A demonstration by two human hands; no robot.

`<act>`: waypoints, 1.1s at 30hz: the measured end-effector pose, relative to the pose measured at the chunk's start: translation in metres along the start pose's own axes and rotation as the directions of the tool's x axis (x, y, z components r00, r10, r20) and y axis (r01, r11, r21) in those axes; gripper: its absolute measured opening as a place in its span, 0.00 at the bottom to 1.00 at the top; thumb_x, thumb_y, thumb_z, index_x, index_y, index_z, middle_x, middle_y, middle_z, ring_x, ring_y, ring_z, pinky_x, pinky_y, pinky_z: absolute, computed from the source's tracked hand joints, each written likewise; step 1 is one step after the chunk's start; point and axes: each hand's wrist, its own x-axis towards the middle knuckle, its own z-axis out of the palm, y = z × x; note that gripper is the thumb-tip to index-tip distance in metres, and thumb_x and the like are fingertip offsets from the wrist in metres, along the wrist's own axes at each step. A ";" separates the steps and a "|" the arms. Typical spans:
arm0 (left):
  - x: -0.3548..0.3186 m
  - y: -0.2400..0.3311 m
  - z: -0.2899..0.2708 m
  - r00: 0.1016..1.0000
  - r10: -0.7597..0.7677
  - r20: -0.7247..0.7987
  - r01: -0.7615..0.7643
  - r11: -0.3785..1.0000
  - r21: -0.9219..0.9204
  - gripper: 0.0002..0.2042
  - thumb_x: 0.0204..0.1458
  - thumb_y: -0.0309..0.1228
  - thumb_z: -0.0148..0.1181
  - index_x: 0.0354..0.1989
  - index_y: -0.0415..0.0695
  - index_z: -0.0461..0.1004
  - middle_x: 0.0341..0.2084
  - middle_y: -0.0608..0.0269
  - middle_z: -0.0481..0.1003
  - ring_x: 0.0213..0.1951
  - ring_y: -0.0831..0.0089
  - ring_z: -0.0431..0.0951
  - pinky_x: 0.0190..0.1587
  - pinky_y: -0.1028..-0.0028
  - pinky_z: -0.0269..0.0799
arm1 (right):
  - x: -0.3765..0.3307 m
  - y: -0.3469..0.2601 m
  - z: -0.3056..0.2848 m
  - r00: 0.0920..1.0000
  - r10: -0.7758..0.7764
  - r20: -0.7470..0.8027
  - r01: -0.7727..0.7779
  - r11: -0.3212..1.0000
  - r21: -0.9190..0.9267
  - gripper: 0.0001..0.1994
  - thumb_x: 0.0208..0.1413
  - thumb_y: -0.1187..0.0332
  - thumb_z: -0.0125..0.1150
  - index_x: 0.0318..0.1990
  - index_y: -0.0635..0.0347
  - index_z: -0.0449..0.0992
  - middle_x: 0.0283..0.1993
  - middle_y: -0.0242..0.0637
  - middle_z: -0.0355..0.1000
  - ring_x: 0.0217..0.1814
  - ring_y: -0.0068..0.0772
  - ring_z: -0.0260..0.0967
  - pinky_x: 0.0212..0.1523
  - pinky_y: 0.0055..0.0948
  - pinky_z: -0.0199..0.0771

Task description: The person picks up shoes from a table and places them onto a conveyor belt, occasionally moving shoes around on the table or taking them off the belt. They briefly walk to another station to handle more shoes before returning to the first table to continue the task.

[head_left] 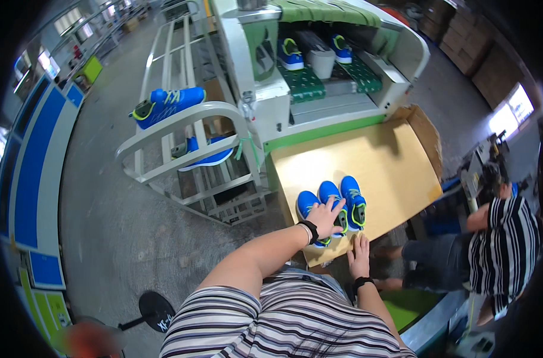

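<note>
Three blue sneakers with yellow-green collars stand side by side on a wooden tabletop (396,173) in front of me, toes pointing away. My left hand (325,221) reaches over the left sneaker (307,200) and the middle sneaker (328,190), fingers spread and touching them. It covers part of both. Behind the heel of the right sneaker (352,194), my right hand (359,256) rests at the table's near edge with fingers stretched out. Nothing shows in its grasp.
Beyond the table stands a white-and-green machine (337,110) with two more sneakers on its green belts. At left a metal rack (188,119) carries a blue sneaker (167,106) on top and another lower down. A person in a striped shirt (503,244) works at right.
</note>
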 end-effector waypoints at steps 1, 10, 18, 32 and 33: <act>0.001 -0.002 -0.001 1.000 -0.002 -0.009 0.002 1.000 -0.013 0.44 0.48 0.51 0.65 0.70 0.49 0.51 0.63 0.39 0.58 0.46 0.47 0.76 0.50 0.53 0.65 | -0.010 -0.013 -0.012 0.996 0.063 0.059 -0.067 0.995 0.079 0.35 0.52 0.68 0.63 0.69 0.52 0.60 0.76 0.51 0.45 0.69 0.57 0.58 0.64 0.46 0.64; 0.019 0.006 0.005 0.990 0.136 -0.026 -0.139 0.979 -0.148 0.43 0.43 0.42 0.70 0.68 0.43 0.56 0.62 0.43 0.64 0.62 0.48 0.64 0.60 0.55 0.64 | -0.218 0.045 0.048 0.344 0.645 0.682 -0.794 0.588 -0.155 0.22 0.48 0.54 0.60 0.45 0.60 0.81 0.47 0.51 0.77 0.53 0.51 0.73 0.54 0.43 0.73; 0.005 0.009 0.003 0.996 -0.006 0.087 0.020 0.986 -0.163 0.44 0.48 0.41 0.67 0.70 0.38 0.50 0.67 0.40 0.54 0.65 0.43 0.60 0.66 0.56 0.58 | -0.272 0.008 0.049 0.116 0.798 0.591 -0.977 0.200 -0.078 0.19 0.50 0.60 0.54 0.44 0.62 0.81 0.48 0.52 0.76 0.53 0.52 0.73 0.54 0.46 0.71; 0.001 -0.011 0.006 0.982 0.179 -0.061 -0.174 0.981 0.084 0.48 0.48 0.60 0.63 0.68 0.37 0.53 0.58 0.35 0.63 0.58 0.42 0.67 0.53 0.53 0.70 | -0.281 -0.013 0.059 0.222 0.783 0.581 -0.954 0.296 -0.034 0.18 0.49 0.63 0.54 0.42 0.65 0.81 0.46 0.53 0.77 0.52 0.53 0.74 0.52 0.47 0.72; 0.003 -0.034 0.012 0.994 0.109 -0.014 -0.109 0.994 0.006 0.49 0.49 0.61 0.62 0.68 0.34 0.51 0.61 0.30 0.60 0.60 0.42 0.65 0.55 0.52 0.69 | -0.277 -0.020 0.054 0.231 0.803 0.550 -0.964 0.263 0.021 0.18 0.49 0.62 0.54 0.40 0.65 0.81 0.45 0.55 0.77 0.51 0.53 0.74 0.51 0.47 0.73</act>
